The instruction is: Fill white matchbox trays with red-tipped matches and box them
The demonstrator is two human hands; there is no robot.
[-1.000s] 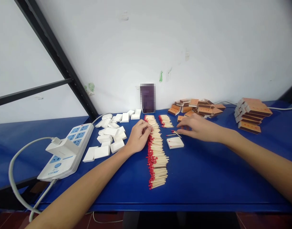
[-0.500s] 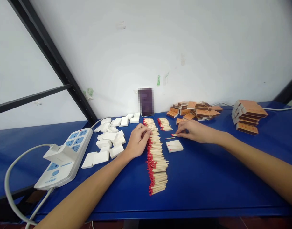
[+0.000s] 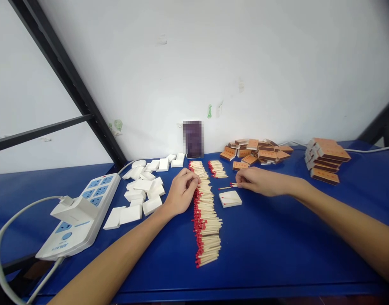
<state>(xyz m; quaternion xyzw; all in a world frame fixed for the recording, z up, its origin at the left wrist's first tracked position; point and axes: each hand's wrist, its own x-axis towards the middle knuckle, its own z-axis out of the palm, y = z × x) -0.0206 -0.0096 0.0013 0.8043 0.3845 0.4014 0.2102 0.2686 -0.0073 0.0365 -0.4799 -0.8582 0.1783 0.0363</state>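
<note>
My right hand (image 3: 256, 181) is closed in a pinch on a few matches (image 3: 234, 185), their red heads pointing left. Just left of its fingertips a single match (image 3: 224, 188) lies on the blue table. Below that sits a white matchbox tray (image 3: 230, 199) with a couple of matches in it. My left hand (image 3: 182, 190) rests at the left edge of a long row of matches (image 3: 207, 212), thumb and fingers curled together. Whatever lies between those fingers is hidden. A smaller group of matches (image 3: 218, 169) lies to the right of the row's far end.
White matchbox trays (image 3: 143, 185) are scattered at left, beside a power strip (image 3: 83, 220) with a plugged-in adapter. Orange matchbox sleeves (image 3: 258, 150) are heaped by the wall, and a stack of matchboxes (image 3: 328, 159) stands far right. A pixelated dark panel (image 3: 193, 140) leans on the wall.
The camera view has shifted slightly. My right hand has lowered the pinched matches a little, closer in line with the single match. My left hand stays by the row.
</note>
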